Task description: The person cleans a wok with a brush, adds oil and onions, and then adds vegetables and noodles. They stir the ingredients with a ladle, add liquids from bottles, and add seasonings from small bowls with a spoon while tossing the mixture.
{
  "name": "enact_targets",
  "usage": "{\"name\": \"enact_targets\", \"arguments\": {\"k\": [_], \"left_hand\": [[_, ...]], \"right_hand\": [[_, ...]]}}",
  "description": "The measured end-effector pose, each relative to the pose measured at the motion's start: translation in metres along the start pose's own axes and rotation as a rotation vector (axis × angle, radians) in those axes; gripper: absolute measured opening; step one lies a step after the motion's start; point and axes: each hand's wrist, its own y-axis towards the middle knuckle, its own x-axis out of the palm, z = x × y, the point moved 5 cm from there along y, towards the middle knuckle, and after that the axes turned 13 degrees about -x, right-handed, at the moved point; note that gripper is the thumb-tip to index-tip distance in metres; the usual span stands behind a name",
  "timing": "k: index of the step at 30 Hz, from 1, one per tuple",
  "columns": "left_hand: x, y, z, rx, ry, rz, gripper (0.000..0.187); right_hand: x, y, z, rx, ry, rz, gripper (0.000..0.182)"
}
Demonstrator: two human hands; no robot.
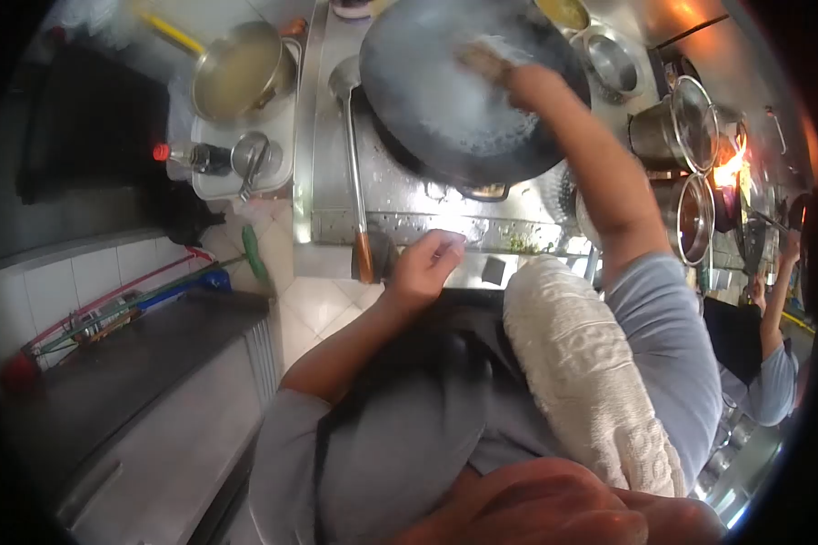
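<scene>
A large dark wok [386,118] sits on the steel stove, with steam and whitish, foamy liquid inside. Over its right side, my right hand [538,89] is closed around a brown wok brush [483,62], whose end points into the wok and is blurred by steam. My left hand [424,268] hovers by the stove's front edge, its fingers curled together and nothing visible in them. Just left of it lies a long-handled ladle [354,173], bowl at the back and wooden grip over the front edge.
On the left, a white tray [282,173] bears a pan [238,77], a sauce bottle [204,158] and a metal cup [251,156]. To the right stand a metal bowl [612,62], steel pots [659,132] and an open flame [732,168]. Another person's arm [777,291] reaches in there.
</scene>
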Motion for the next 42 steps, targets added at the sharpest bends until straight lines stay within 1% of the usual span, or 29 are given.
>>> {"name": "enact_targets", "arguments": {"k": [1, 2, 3, 5, 6, 8, 10, 12, 13, 14, 16, 18, 20, 22, 23, 24, 25, 26, 27, 28, 30, 31, 33, 34, 35, 37, 39, 40, 42], "left_hand": [[0.008, 0.018, -0.010, -0.130, -0.218, -0.062, 0.028], [0.011, 0.030, -0.012, -0.159, -0.284, -0.082, 0.035], [0.012, 0.037, -0.002, -0.143, -0.277, -0.083, 0.035], [0.015, 0.045, 0.008, -0.336, -0.596, -0.120, 0.037], [0.016, 0.048, 0.012, -0.387, -0.649, -0.129, 0.038], [0.018, 0.052, 0.004, -0.417, -0.677, -0.131, 0.038], [0.025, 0.058, 0.010, -0.440, -0.683, -0.128, 0.038], [0.034, 0.063, 0.003, -0.427, -0.713, -0.169, 0.038], [0.037, 0.064, 0.001, -0.427, -0.776, -0.190, 0.037], [0.041, 0.063, 0.008, -0.408, -0.814, -0.164, 0.031], [0.047, 0.079, -0.012, -0.407, -0.891, -0.133, 0.029], [0.048, 0.085, -0.015, -0.417, -0.966, -0.074, 0.025], [0.047, 0.084, -0.013, -0.406, -0.953, -0.055, 0.024], [0.048, 0.085, -0.008, -0.408, -0.920, -0.032, 0.024], [0.050, 0.087, -0.008, -0.405, -0.906, -0.034, 0.024], [0.051, 0.091, -0.010, -0.405, -0.888, 0.022, 0.025], [0.053, 0.093, -0.012, -0.412, -0.867, 0.073, 0.027], [0.055, 0.095, -0.011, -0.408, -0.867, 0.148, 0.027], [0.058, 0.101, -0.009, -0.410, -0.859, 0.129, 0.027], [0.055, 0.107, -0.008, -0.381, -0.832, 0.126, 0.025], [0.053, 0.119, -0.021, -0.350, -0.730, 0.147, 0.023], [0.052, 0.121, -0.028, -0.335, -0.651, 0.169, 0.022], [0.054, 0.106, -0.017, -0.283, -0.634, 0.260, 0.030], [0.054, 0.097, -0.007, -0.262, -0.659, 0.273, 0.031], [0.051, 0.085, -0.001, -0.241, -0.691, 0.301, 0.031], [0.048, 0.062, 0.001, -0.224, -0.666, 0.324, 0.032], [0.044, 0.030, 0.001, -0.211, -0.654, 0.273, 0.029], [0.047, 0.007, 0.008, -0.224, -0.616, 0.276, 0.018], [0.050, -0.022, 0.014, -0.167, -0.601, 0.338, 0.019]], "right_hand": [[-0.004, -0.001, -0.033, 0.005, -0.043, 0.097, 0.027], [-0.021, -0.032, -0.067, -0.049, 0.001, -0.101, 0.042], [-0.010, -0.049, -0.072, -0.162, -0.045, -0.123, 0.043], [-0.010, -0.085, -0.049, -0.206, -0.064, -0.161, 0.047], [-0.021, -0.080, -0.033, -0.219, -0.074, -0.150, 0.047], [-0.052, -0.069, -0.013, -0.621, -0.154, 0.106, 0.048], [-0.036, -0.005, 0.013, 0.020, -0.100, -0.133, 0.043], [-0.022, -0.006, -0.041, -0.011, 0.081, 0.084, 0.040], [0.006, -0.003, -0.057, -0.015, 0.069, 0.081, 0.036], [0.004, -0.033, -0.075, -0.083, 0.047, -0.172, 0.035], [0.002, -0.084, -0.071, -0.181, 0.054, -0.111, 0.039], [0.005, -0.086, -0.021, -0.341, -0.073, -0.207, 0.039], [-0.017, -0.056, 0.037, -0.157, 0.018, -0.106, 0.034], [-0.068, -0.033, 0.012, 0.007, -0.022, -0.195, 0.033], [-0.068, -0.020, -0.008, 0.001, -0.002, -0.009, 0.034], [-0.053, -0.006, -0.029, 0.000, 0.017, 0.175, 0.035], [-0.023, 0.009, -0.050, 0.017, 0.095, 0.132, 0.039], [-0.012, -0.007, -0.078, -0.028, 0.103, 0.037, 0.043], [-0.005, -0.025, -0.096, -0.076, 0.103, -0.053, 0.046], [-0.008, -0.045, -0.093, -0.057, 0.105, -0.052, 0.046], [-0.011, -0.102, -0.086, -0.188, 0.150, -0.178, 0.057], [-0.017, -0.128, -0.076, -0.143, 0.175, -0.182, 0.057], [-0.025, -0.174, -0.047, 0.043, 0.417, -0.209, 0.063], [-0.021, -0.188, -0.031, 0.021, 0.394, 0.027, 0.073], [-0.016, -0.207, -0.018, 0.055, 0.402, 0.029, 0.073], [-0.027, -0.231, -0.009, 0.096, 0.468, 0.306, 0.076], [-0.037, -0.249, -0.003, 0.099, 0.526, 0.338, 0.083], [-0.035, -0.247, 0.006, 0.079, 0.494, 0.374, 0.086], [-0.032, -0.242, 0.014, 0.047, 0.475, 0.442, 0.088]]}}
